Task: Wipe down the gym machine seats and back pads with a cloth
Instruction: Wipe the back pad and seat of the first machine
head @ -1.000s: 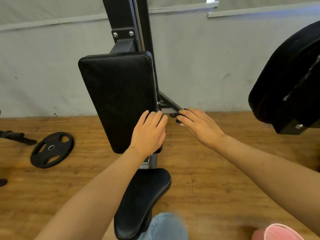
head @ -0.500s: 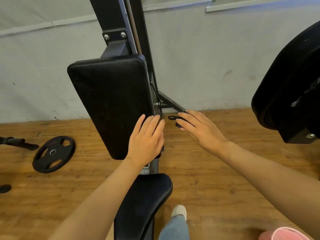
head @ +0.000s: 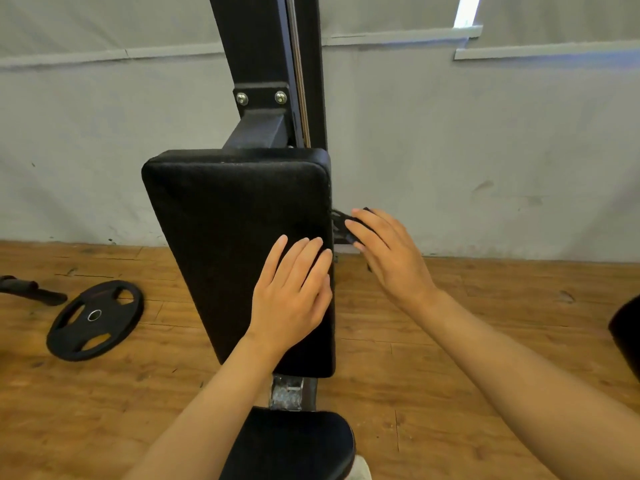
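Since the earlier frames the view sits closer and more square to the back pad [head: 239,244], which now fills the centre of the frame; both hands stay where they were relative to it.

Back pad: black, upright, mounted on the dark machine column [head: 256,46] that rises to the top centre. Left hand [head: 292,299] lies flat on the pad's lower right area, fingers straight and together, holding nothing. Right hand [head: 388,258] is just right of the pad's right edge, fingers bent over a small black lever [head: 341,221] sticking out from behind the pad; contact is plain, but whether the fingers grip it or only rest on it I cannot tell.

Seat [head: 294,445]: black, at bottom centre, directly below the pad, with a bare metal bracket [head: 289,393] between the two.

Surroundings: wooden floor [head: 450,375]; black weight plate [head: 95,320] lying flat at lower left, with a dark bar end [head: 31,289] just beyond it at the left edge. Grey wall [head: 485,150] behind. Part of another black pad [head: 627,337] shows at the right edge.
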Demonstrator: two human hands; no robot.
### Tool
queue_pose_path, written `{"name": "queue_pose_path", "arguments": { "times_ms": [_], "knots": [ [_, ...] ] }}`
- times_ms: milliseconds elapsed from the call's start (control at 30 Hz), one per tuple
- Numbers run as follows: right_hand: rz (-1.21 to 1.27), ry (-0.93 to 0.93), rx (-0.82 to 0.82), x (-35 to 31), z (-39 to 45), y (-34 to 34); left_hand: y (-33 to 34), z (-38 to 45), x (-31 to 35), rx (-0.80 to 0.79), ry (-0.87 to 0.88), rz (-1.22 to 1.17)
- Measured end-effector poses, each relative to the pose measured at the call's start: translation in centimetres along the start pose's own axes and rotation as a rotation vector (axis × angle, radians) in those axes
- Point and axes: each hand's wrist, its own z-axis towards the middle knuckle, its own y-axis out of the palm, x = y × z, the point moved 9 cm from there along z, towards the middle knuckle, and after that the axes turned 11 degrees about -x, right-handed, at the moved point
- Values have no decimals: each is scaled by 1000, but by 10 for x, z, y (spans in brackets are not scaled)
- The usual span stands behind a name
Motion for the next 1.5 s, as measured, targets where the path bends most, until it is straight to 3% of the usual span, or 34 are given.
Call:
{"name": "queue_pose_path", "arguments": {
  "times_ms": [533,833,1067,1267,1500],
  "knots": [
    [398,-215,352,17,51,13,49,14,-24,114,-80,151],
    [581,-360,454,13,31,53,58,8,-27,284,-85,255],
    [778,-377,518,19,33,59,61,8,-30,307,-54,241],
    [830,-413,569,20,33,62,66,8,-34,280,-65,231],
    [729,-472,563,11,29,68,70,5,-37,304,-77,182]
  ]
}}
